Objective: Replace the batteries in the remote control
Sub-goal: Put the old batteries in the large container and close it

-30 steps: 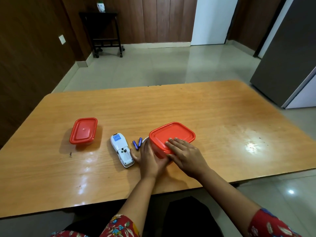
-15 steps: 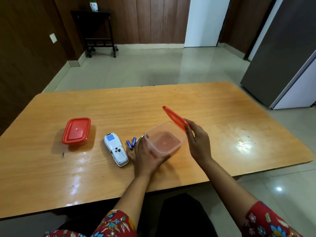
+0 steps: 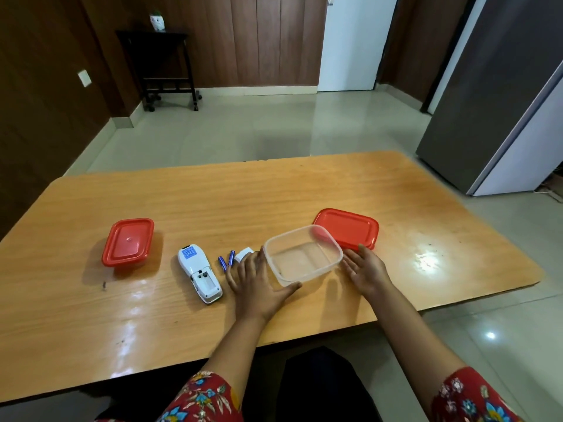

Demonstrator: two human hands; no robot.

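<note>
A white remote control (image 3: 199, 274) lies face down on the table with its battery bay uncovered. Two blue batteries (image 3: 226, 260) lie just right of it, and the small white battery cover (image 3: 243, 253) sits beside them. A clear plastic box (image 3: 302, 259) stands open and looks empty. Its red lid (image 3: 347, 228) lies flat behind it to the right. My left hand (image 3: 259, 281) rests against the box's left side, thumb along its near edge. My right hand (image 3: 365, 268) is spread on the table at the box's right, holding nothing.
A second, smaller box with a red lid (image 3: 128, 242) stands shut at the left of the wooden table (image 3: 426, 278). A grey cabinet (image 3: 499, 95) stands on the floor to the right, a dark side table (image 3: 164, 65) far behind.
My right hand has lifted the red lid off the clear box, laid it on the table behind the box and let go. My left hand stays at the box.
</note>
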